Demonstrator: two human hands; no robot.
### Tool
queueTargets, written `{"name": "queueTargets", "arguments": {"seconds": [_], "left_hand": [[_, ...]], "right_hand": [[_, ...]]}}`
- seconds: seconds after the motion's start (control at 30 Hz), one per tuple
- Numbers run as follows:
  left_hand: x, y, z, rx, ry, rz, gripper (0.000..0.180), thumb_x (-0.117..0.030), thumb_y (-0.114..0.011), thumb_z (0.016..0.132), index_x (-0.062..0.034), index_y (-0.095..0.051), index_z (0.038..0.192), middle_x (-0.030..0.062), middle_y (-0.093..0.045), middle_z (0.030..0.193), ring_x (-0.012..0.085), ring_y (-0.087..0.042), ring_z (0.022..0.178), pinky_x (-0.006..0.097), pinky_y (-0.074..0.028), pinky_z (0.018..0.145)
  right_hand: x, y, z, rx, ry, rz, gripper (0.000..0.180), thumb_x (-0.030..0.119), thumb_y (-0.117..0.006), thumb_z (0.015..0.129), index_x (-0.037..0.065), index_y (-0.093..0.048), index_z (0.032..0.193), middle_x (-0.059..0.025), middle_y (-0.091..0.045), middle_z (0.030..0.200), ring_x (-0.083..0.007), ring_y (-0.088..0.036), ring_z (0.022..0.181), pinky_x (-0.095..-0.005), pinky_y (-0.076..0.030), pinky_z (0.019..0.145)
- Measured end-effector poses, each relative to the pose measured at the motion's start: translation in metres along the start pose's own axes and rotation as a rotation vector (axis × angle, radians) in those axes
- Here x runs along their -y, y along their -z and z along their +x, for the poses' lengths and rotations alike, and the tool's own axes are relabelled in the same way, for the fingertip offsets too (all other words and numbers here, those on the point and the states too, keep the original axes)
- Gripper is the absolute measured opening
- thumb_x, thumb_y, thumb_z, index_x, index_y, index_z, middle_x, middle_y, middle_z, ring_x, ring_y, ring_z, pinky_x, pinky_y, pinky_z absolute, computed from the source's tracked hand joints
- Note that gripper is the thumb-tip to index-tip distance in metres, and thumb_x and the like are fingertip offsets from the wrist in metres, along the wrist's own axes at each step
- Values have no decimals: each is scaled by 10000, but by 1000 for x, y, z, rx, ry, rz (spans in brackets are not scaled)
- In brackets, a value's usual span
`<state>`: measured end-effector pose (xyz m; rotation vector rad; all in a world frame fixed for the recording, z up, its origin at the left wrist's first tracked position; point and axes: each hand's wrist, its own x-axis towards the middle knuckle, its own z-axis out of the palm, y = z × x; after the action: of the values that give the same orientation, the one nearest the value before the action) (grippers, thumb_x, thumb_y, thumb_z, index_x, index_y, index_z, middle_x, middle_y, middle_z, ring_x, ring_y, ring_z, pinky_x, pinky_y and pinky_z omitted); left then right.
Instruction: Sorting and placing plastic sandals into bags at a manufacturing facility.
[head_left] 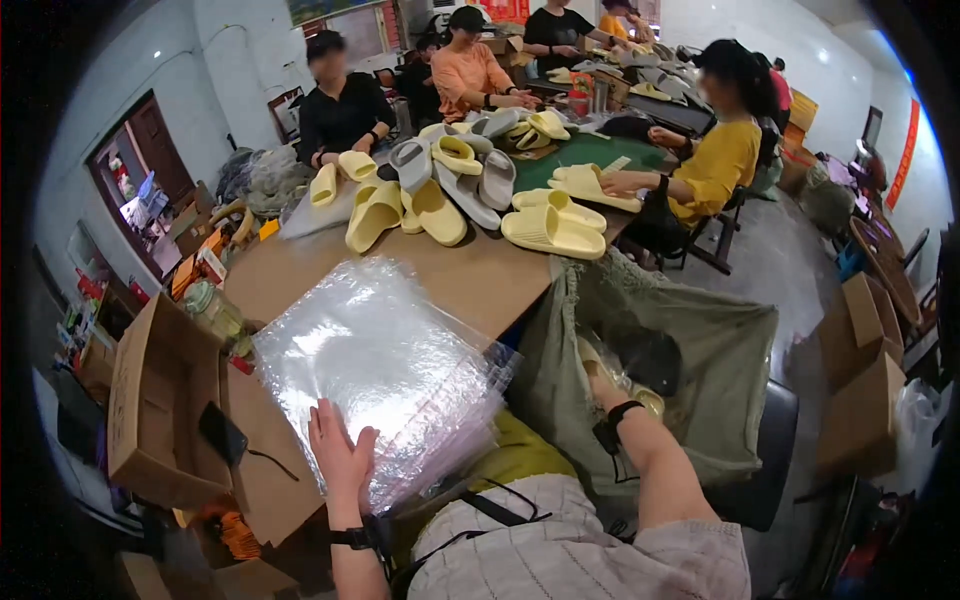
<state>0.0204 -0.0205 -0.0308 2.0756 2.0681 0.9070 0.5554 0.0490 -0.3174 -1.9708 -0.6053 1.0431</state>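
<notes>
My left hand (342, 458) lies flat on a stack of clear plastic bags (375, 350), its fingers stretched out and the thumb apart. The bags are shiny and reach over the table's near edge. My right hand (599, 388) is down inside a grey-green cloth sack (700, 415) to the right. Beside it in the sack lie a pale yellow slipper (648, 401) in clear wrap and a dark object (648, 360). The fingers of this hand are hidden, so any hold is unclear. Ahead, yellow slippers (435, 212) and grey slippers (465, 190) are heaped on the table.
An open cardboard box (160, 400) stands left of the bags, with a phone (222, 432) on a cable and a glass jar (212, 308) near it. Several people sit around the long table (480, 285). More cardboard boxes (860, 385) stand on the right.
</notes>
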Motion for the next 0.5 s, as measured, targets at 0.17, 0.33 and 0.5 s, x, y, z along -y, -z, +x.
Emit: {"name": "queueTargets", "arguments": {"seconds": [0.17,0.33,0.5], "left_hand": [[7,1,-6,-3,-29,51,927,-443,-699,815,76,-311,1477,268,-359,1518,444,-249,1439,495,-197,1178],[9,-2,-1,-5,-43,60,942,-464,-698,821,61,-292,1489,275,-360,1516,455,-254,1434,504,-198,1174],[13,-1,-3,-22,-53,72,945,-468,-717,805,58,-309,1475,294,-376,1494,484,-280,1404,518,-226,1156]], "right_hand": [[55,22,-21,222,251,-472,325,266,-636,917,49,-686,1154,-143,-696,1051,-272,-639,887,-387,-496,792],[103,45,-45,-70,615,-318,256,189,-652,905,61,-683,1126,-128,-687,1028,-279,-638,873,-388,-499,789],[239,28,-78,-329,1178,-247,227,100,-648,888,40,-640,1107,-122,-623,1081,-299,-610,977,-387,-510,810]]}}
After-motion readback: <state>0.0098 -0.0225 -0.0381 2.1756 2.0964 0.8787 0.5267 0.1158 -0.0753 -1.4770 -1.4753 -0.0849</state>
